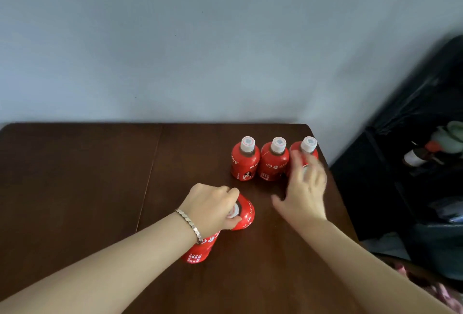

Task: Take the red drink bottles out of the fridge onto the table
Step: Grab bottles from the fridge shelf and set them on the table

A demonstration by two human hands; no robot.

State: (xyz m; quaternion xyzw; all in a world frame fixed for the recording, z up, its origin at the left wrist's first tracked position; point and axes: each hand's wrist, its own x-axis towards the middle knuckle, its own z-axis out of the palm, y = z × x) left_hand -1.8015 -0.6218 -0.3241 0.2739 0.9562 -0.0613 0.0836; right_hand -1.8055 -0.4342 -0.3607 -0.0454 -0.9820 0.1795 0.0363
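Red bottle [246, 213], gripped at its cap by the left hand [210, 207], wants setting upright beside the row [273, 163] of 3; right hand [304, 191], fingers spread, could steady them.

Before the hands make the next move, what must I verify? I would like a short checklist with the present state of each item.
1. Left hand grips the near bottle at the cap: ok.
2. Near bottle stands flat on the table: cannot tell, the wrist hides its body.
3. Left row bottle, middle row bottle and right row bottle upright: ok.
4. Right hand holds nothing, fingers spread: ok, though blurred.
5. Right row bottle safe from the table's right edge: not ok, it looks close.
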